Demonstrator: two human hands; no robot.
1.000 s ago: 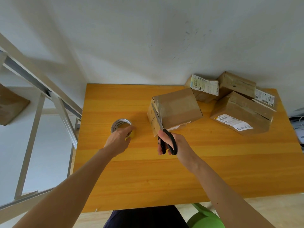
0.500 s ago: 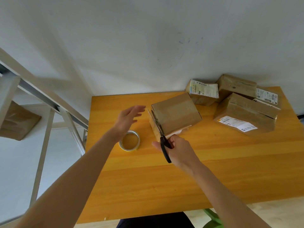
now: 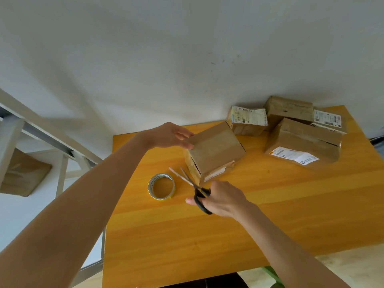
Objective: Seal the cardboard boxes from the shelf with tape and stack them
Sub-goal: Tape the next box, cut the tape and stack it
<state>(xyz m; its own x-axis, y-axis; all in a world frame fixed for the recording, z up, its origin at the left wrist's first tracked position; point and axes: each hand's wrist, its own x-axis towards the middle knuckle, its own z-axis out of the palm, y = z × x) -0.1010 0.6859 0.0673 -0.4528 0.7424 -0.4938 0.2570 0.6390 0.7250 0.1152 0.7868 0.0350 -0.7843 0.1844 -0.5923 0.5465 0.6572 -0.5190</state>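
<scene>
A taped brown cardboard box stands on the orange wooden table. My left hand touches the box's far left top edge with fingers straight. My right hand grips black-handled scissors just in front of the box, blades apart and pointing up-left. A roll of clear tape lies flat on the table, left of the scissors, untouched.
Several cardboard boxes with white labels are grouped at the table's far right corner. A white metal shelf frame stands to the left, with another brown box on it. A white wall rises behind the table. A green stool is below.
My left hand let go of the tape roll, rose and moved right onto the box's top edge. My right hand drew the scissors back from the box, blades now apart.
</scene>
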